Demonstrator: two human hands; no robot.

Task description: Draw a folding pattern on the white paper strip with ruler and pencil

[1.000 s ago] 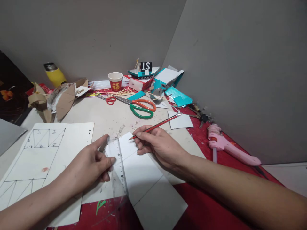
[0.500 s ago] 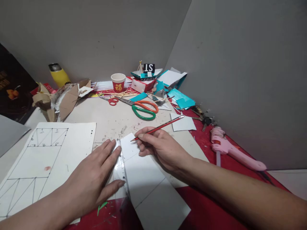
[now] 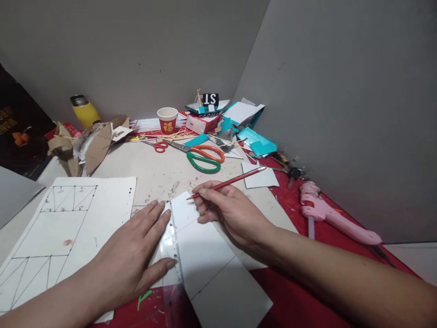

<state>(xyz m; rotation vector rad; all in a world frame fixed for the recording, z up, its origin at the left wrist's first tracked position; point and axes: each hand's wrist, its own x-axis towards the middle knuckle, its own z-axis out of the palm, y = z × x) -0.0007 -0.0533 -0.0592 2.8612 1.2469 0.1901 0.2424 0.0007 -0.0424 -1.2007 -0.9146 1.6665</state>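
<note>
White card strip (image 3: 208,255): near table edge, running toward the wearer, two pencil lines across it. Clear ruler (image 3: 172,243) lies along its left long edge. Left hand (image 3: 141,246) flat on ruler, fingers extended, not gripping. Right hand (image 3: 221,207) closed on red pencil (image 3: 232,181), heel by the card's right edge, tip over its far end. Drawing sheet (image 3: 82,232) left of left hand. Green-and-orange scissors (image 3: 205,158) beyond, paper cup (image 3: 167,120) farther back. Pink glue gun (image 3: 327,216) off right, on red surface.
</note>
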